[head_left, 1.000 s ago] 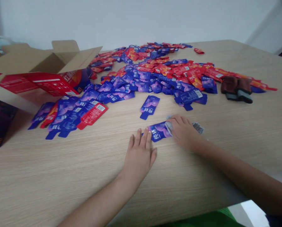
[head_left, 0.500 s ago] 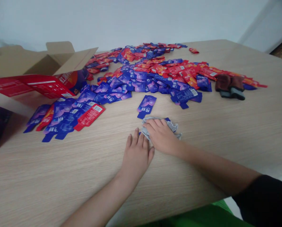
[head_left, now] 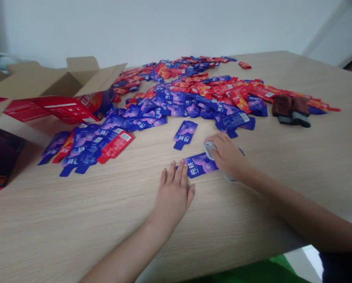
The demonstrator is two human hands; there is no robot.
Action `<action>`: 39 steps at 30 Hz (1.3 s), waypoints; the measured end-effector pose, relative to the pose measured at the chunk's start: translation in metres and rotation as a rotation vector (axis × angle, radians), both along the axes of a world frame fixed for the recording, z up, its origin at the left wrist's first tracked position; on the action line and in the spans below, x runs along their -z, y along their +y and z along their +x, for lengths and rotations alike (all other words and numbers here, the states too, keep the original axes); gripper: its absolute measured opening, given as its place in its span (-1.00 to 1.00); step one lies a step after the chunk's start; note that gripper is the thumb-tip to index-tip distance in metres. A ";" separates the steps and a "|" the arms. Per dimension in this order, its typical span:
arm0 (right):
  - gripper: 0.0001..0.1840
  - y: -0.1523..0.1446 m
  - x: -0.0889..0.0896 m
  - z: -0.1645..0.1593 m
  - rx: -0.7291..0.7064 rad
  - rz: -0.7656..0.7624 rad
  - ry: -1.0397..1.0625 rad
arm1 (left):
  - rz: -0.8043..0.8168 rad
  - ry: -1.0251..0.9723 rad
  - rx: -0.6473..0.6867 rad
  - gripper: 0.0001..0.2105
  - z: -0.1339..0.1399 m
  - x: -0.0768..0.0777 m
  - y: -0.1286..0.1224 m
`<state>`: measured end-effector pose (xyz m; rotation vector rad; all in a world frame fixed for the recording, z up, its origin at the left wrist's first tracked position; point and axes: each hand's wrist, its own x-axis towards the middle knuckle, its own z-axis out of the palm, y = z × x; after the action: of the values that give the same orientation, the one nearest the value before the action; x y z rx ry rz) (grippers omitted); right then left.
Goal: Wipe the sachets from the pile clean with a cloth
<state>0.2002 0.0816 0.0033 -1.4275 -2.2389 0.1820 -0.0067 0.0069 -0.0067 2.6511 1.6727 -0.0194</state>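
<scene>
My left hand [head_left: 174, 186] lies flat on the table, fingers stretched out, its fingertips on the left end of a flattened purple carton [head_left: 201, 164]. Over the right end of that carton, my right hand [head_left: 227, 155] is closed on a crumpled light grey cloth [head_left: 210, 149]. Part of the cloth shows past the thumb side; the rest is under the palm. A second flattened purple carton [head_left: 186, 133] lies by itself just beyond the hands.
Heaps of purple and red cartons [head_left: 176, 102] spread across the back. More flattened cartons [head_left: 90, 147] fan out at left, beside an open cardboard box [head_left: 60, 108]. Brown and grey fabric pieces [head_left: 290, 110] lie at right on the wooden table [head_left: 105, 220].
My right hand has slid to the right with the cloth, uncovering the middle of the purple carton. My left hand stays on the carton's left end.
</scene>
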 end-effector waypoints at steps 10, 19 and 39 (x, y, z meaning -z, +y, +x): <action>-0.59 -0.030 0.015 -0.015 -0.068 -0.023 -0.245 | 0.012 0.004 0.015 -0.44 -0.001 -0.001 -0.001; -0.70 -0.004 0.018 0.027 -0.058 -0.054 -0.004 | -0.048 -0.145 -0.027 -0.59 0.000 -0.033 0.022; -0.70 -0.028 -0.006 0.026 -0.101 -0.025 0.336 | 0.009 -0.099 0.156 -0.71 0.022 -0.022 0.028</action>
<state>0.2262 0.0541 0.0089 -1.1954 -2.0360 0.4491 0.0150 0.0347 0.0155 2.7327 1.4390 0.1177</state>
